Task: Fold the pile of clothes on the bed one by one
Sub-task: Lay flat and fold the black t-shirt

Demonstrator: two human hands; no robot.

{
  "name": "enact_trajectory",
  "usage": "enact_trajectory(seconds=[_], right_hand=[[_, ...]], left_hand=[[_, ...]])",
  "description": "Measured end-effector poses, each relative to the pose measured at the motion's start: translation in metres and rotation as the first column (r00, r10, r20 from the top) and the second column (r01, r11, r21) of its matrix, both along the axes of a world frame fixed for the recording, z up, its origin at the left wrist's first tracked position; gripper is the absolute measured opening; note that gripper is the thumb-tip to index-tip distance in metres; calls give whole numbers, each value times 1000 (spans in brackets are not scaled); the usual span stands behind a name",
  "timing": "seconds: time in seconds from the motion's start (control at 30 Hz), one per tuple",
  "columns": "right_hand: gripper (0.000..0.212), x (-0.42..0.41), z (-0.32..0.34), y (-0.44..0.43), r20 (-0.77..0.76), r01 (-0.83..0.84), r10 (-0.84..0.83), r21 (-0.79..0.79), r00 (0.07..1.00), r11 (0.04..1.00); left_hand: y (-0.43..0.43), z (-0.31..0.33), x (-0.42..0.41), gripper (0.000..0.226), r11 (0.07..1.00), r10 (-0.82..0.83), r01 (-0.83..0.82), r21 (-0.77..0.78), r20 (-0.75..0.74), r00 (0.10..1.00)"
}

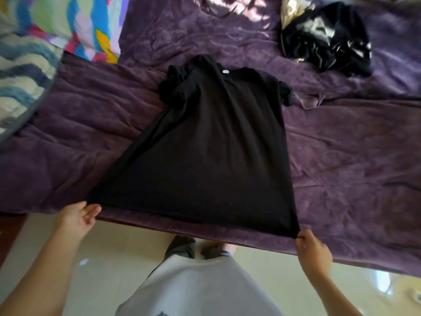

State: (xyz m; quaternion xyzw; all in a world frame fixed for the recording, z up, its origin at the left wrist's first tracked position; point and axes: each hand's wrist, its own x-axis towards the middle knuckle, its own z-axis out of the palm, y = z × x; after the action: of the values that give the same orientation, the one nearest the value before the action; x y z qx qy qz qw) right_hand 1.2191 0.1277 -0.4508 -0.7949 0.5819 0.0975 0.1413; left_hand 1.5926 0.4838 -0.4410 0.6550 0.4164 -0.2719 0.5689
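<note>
A black T-shirt (211, 144) lies spread flat on the purple bed cover (341, 156), collar away from me, hem at the bed's near edge. Both sleeves are bunched up by the shoulders. My left hand (78, 214) holds the hem's left corner, fingers fairly straight, the corner tucked at the thumb. My right hand (312, 247) pinches the hem's right corner with curled fingers and pulls it taut. A crumpled heap of black and cream clothes (325, 39) sits at the far right of the bed.
A colourful patterned blanket (68, 26) and a blue-and-white wavy cushion (20, 71) lie at the far left. The bed's near edge runs across just in front of my feet (196, 247) on a pale tiled floor (114, 258).
</note>
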Motion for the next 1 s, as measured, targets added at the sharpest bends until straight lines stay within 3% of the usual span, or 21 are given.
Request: enact_trajectory(seconds=[0.07, 0.17, 0.2, 0.27, 0.3, 0.37, 0.47, 0.77, 1.0], right_hand=[[20, -4, -4, 6, -326, -201, 249, 176, 912, 964], [30, 15, -6, 14, -441, -242, 393, 360, 807, 901], [30, 25, -6, 16, -438, -234, 395, 377, 808, 896], [28, 44, -6, 17, -424, -234, 398, 389, 814, 891], [27, 52, -6, 17, -415, -239, 402, 391, 817, 889], [30, 66, -5, 15, -384, -250, 394, 373, 835, 894], [33, 82, -2, 9, -334, -265, 372, 325, 866, 908], [30, 118, 5, -23, -246, -295, 366, 284, 897, 912], [31, 158, -1, -113, 24, -56, 50, 336, 998, 940]], left_hand=[[5, -9, -4, 21, 992, -28, 33, 121, -47, 999], [-5, -15, -8, 34, 940, -128, 133, 314, -35, 991], [-10, -16, -9, 35, 861, -254, 244, 447, -39, 967], [-22, -12, -10, 36, 609, -517, 447, 655, -100, 850], [-29, -9, -10, 39, 506, -593, 489, 710, -125, 796], [-42, -4, -6, 43, 402, -668, 488, 775, -117, 735], [-64, -1, 0, 42, 319, -775, 494, 809, -78, 627], [-154, 1, 7, 38, 216, -933, 579, 786, -9, 361], [-257, 3, 4, 38, 108, -987, 607, 788, 11, 162]])
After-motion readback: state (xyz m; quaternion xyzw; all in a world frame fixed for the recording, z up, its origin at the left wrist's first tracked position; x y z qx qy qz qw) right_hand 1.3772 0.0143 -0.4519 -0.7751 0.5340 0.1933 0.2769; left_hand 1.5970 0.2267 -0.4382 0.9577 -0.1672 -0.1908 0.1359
